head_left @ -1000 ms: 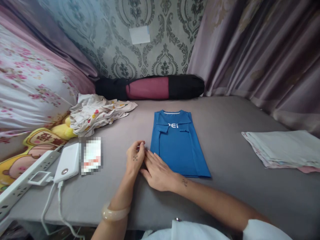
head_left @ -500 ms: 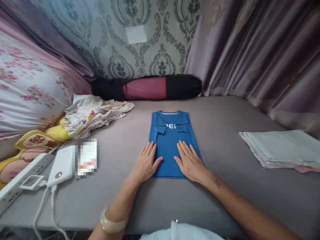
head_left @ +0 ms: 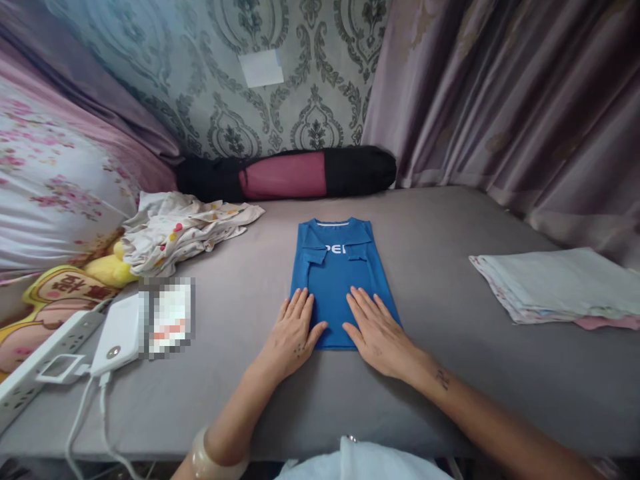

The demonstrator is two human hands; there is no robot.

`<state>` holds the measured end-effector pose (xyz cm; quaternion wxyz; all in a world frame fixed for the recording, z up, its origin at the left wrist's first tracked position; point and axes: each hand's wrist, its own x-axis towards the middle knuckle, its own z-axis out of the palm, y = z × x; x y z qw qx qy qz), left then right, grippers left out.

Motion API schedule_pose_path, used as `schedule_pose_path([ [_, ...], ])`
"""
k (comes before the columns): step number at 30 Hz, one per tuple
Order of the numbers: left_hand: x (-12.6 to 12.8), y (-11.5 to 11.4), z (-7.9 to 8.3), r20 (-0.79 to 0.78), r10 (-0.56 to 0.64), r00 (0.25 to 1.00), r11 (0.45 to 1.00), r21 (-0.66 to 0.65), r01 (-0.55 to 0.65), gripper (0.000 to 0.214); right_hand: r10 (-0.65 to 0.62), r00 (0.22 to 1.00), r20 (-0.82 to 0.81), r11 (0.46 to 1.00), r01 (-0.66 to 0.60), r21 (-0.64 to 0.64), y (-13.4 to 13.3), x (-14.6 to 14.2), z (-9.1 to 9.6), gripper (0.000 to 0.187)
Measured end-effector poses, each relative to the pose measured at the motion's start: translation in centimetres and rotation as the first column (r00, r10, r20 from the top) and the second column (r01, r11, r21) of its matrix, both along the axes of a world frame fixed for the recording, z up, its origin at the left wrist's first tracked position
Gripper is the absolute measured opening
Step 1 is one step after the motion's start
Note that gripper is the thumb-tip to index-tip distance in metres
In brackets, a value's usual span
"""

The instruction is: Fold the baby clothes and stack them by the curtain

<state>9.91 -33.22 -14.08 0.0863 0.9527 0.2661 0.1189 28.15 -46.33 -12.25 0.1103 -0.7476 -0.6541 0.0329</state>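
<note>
A blue shirt (head_left: 333, 293) with white lettering lies on the grey bed surface, its sides and sleeves folded in over the body. Its collar faces away from me. On the shirt's lower left edge my left hand (head_left: 294, 333) rests flat, fingers stretched forward and thumb out to the side. Across from it, my right hand (head_left: 379, 333) lies flat on the lower right part with its fingers slightly spread. Neither hand grips the cloth. Between the two thumbs a strip of blue fabric shows.
A crumpled pile of white patterned clothes (head_left: 180, 230) lies at left, near a power bank (head_left: 117, 333) and a power strip (head_left: 50, 360) with cables. To the right is a stack of folded cloth (head_left: 555, 283). A black and maroon long bag (head_left: 285, 175) lines the wall.
Both hands have slid slightly toward me along the shirt, staying flat. The view has shifted a little; the shirt keeps its folded shape.
</note>
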Motion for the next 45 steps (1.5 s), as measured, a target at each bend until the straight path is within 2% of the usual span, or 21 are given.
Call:
schedule_pose_path([
  [4, -0.2, -1.7, 0.1, -0.013, -0.049, 0.999, 0.998, 0.044, 0.049, 0.064, 0.038, 0.999, -0.004, 0.999, -0.038, 0.017, -1.1, -0.7, 0.0, 0.057],
  [8, -0.1, -2.0, 0.0, -0.024, -0.056, 0.998, 0.997, 0.056, 0.057, 0.063, 0.035, 0.999, -0.023, 0.998, -0.034, 0.049, -1.2, -0.9, -0.5, 0.056],
  [14, -0.1, -1.7, 0.4, -0.019, -0.039, 0.999, 0.999, -0.029, 0.038, 0.062, 0.029, 0.997, -0.065, 1.000, -0.029, -0.004, -1.0, -0.8, 0.2, 0.056],
  [19, -0.7, -1.4, 0.6, 0.149, -0.034, 0.988, 0.985, -0.162, 0.058, 0.053, 0.058, 0.963, -0.262, 0.997, -0.068, -0.029, -1.3, 0.9, 1.3, 0.052],
  [21, -1.0, -1.2, 0.7, 0.230, 0.023, 0.973, 0.977, -0.210, 0.027, 0.050, 0.022, 0.938, -0.346, 1.000, -0.014, 0.024, -1.4, 2.0, 1.5, 0.049],
  [23, -1.4, -0.9, 0.8, 0.283, 0.130, 0.950, 0.967, -0.250, -0.058, 0.046, -0.053, 0.909, -0.414, 0.991, 0.099, 0.091, -1.5, 3.3, 1.4, 0.045],
  [25, -1.9, -0.6, 1.0, 0.308, 0.253, 0.917, 0.943, -0.289, -0.163, 0.042, -0.146, 0.875, -0.462, 0.967, 0.225, 0.119, -1.8, 4.5, 1.3, 0.042],
  [28, -2.6, 0.0, 1.4, 0.289, 0.430, 0.856, 0.873, -0.375, -0.312, 0.038, -0.315, 0.813, -0.491, 0.918, 0.392, 0.059, -2.5, 6.2, 1.2, 0.039],
  [31, -3.1, 0.4, 1.6, 0.218, 0.537, 0.815, 0.791, -0.467, -0.396, 0.041, -0.405, 0.763, -0.503, 0.886, 0.463, -0.010, -3.1, 7.2, 1.1, 0.036],
  [38, -2.4, 1.3, 2.0, 0.142, 0.575, 0.805, 0.748, -0.489, -0.449, 0.041, -0.411, 0.738, -0.535, 0.882, 0.471, -0.028, -2.7, 7.5, 0.4, 0.033],
  [45, -1.4, 1.4, 3.2, 0.061, 0.575, 0.816, 0.676, -0.598, -0.431, 0.045, -0.418, 0.664, -0.620, 0.883, 0.458, -0.104, -1.7, 7.5, 0.1, 0.039],
])
